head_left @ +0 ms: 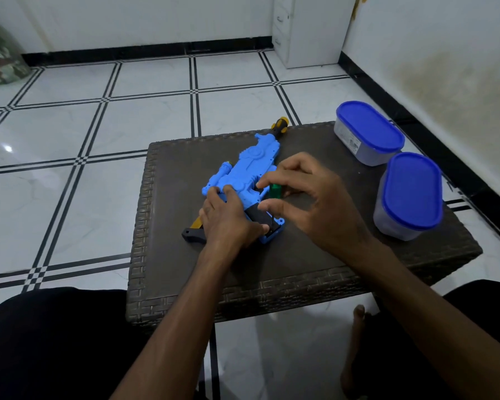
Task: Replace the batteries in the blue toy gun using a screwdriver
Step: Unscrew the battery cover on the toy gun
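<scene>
The blue toy gun (243,174) lies mid-table (185,272), bare wicker around it, two containers (368,132) beyond. Left hand (228,217) presses it flat, fingers loosely curved; right hand (309,197) pinches the green screwdriver (273,192) upright over its grip.

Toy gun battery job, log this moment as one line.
step: unscrewing | left hand: holds blue toy gun flat on table | right hand: pinches green-handled screwdriver upright over grip

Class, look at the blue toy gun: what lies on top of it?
The left hand presses on the blue toy gun, while the right hand pinches a green-handled screwdriver upright over its grip. The hands cover the screw.
</scene>
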`<move>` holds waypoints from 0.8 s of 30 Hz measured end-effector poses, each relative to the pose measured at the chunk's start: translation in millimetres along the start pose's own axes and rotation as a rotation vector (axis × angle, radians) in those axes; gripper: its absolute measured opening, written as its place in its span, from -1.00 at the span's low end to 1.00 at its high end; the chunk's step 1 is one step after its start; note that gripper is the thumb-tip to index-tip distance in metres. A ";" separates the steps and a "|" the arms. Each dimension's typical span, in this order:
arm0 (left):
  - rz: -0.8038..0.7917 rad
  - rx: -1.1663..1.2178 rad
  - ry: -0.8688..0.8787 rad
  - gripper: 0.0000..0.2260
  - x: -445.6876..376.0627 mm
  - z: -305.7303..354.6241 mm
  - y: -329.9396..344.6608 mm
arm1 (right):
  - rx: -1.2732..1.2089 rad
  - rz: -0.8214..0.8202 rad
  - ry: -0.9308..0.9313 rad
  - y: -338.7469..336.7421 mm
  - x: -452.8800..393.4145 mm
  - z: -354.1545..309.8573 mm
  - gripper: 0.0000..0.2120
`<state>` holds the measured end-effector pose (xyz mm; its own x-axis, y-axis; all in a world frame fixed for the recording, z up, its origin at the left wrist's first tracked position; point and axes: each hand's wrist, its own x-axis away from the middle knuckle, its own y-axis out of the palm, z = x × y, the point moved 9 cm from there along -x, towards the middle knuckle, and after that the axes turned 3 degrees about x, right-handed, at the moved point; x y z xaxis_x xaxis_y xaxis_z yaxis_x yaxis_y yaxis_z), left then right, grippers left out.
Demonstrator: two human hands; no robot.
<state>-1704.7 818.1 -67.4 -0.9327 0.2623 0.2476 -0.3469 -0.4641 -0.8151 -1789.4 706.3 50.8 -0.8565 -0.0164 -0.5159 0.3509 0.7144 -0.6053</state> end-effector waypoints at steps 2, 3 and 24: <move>0.011 0.013 -0.008 -0.03 -0.3 -0.3 -0.5 | 0.014 0.040 0.003 -2.3 0.2 1.1 -0.84; 0.013 0.016 -0.010 -0.03 -0.7 -0.7 -0.6 | 0.015 0.045 -0.001 -2.6 0.2 0.7 -0.85; 0.042 0.046 0.028 -0.07 0.1 -3.1 -0.9 | -0.070 0.071 0.073 0.7 4.4 -0.8 -0.68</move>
<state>-1704.2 821.1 -68.2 -0.9437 0.2647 0.1982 -0.3119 -0.5136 -0.7993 -1793.2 707.3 48.6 -0.8566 0.0854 -0.5089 0.3869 0.7588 -0.5239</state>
